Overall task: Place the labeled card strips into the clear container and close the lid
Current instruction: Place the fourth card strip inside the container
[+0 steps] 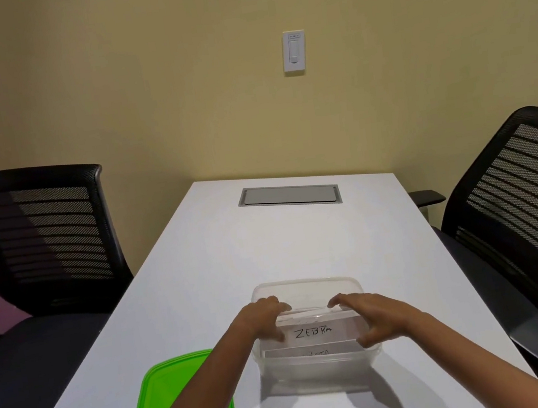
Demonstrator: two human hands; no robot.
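Green lid (182,406) flat on counter (234,260), beside left hand (263,311) | both hands, right hand (368,314), spread on clear container (317,363) | strips (313,331) inside, long axis left-right.

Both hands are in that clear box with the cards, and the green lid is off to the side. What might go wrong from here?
1. The card strips stand on edge in the clear container. If they stick up above the rim, the lid might not seat.
2. The left forearm lies over the green lid, so pulling back could nudge it toward the near edge of the table.
3. The left hand and right hand press on a light container, which may slide.
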